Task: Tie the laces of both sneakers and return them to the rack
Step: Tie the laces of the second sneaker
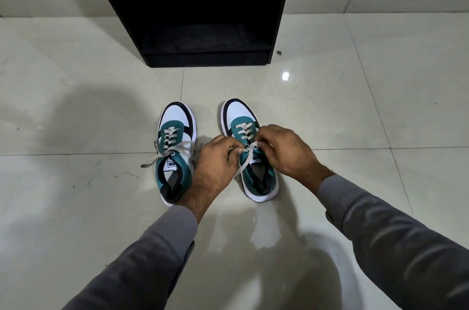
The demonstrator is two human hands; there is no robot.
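The black rack (pixel 203 17) stands at the floor's (pixel 76 106) far edge by the wall, shelves bare, with both sneakers side by side on the tiles before it. The left sneaker (pixel 175 152) looks tied; the right sneaker (pixel 250 157) looks light with a firm sole, best lifted by its heel collar. Left hand (pixel 215 157) and right hand (pixel 284 149) each pinch its soft, limp, flat lace (pixel 245 165) over the tongue
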